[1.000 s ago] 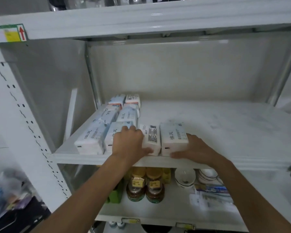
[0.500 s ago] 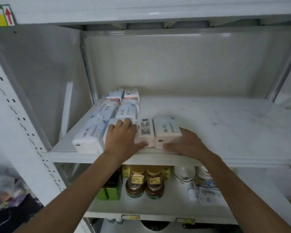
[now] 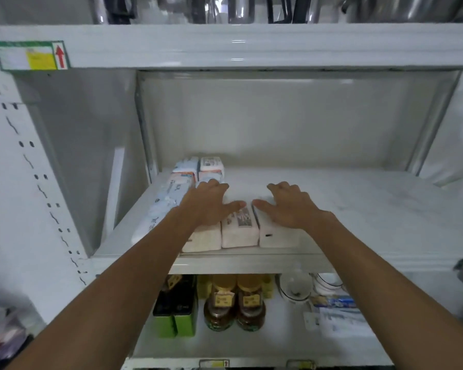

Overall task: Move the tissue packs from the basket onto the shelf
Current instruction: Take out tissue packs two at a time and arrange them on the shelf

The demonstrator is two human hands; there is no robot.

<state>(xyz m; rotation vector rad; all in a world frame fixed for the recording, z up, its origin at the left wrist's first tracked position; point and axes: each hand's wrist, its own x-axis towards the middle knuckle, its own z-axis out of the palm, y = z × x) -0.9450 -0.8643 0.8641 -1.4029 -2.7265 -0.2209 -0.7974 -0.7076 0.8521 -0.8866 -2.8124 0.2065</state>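
Observation:
Several white tissue packs lie at the left end of the white shelf [image 3: 372, 209]. Three stand side by side at the front edge: a left pack [image 3: 203, 240], a middle pack [image 3: 239, 232] with a printed label, and a right pack [image 3: 274, 237]. More packs [image 3: 211, 165] run back along the left wall. My left hand [image 3: 209, 202] lies flat, fingers spread, on the left front pack, thumb touching the middle one. My right hand [image 3: 289, 205] lies flat on the right front pack. Neither hand grips anything. The basket is out of view.
The shelf board stretches bare to the right of the packs. On the shelf below stand two amber jars [image 3: 234, 303], green boxes [image 3: 177, 313], white bowls [image 3: 296, 289] and paper packets [image 3: 340, 313]. Metal pots [image 3: 241, 9] sit on the shelf above. A perforated upright [image 3: 35, 177] rises at left.
Both hands slid from the front ends of the packs up onto their tops and flattened, fingers spread. The view tilted, showing more of the upper shelf.

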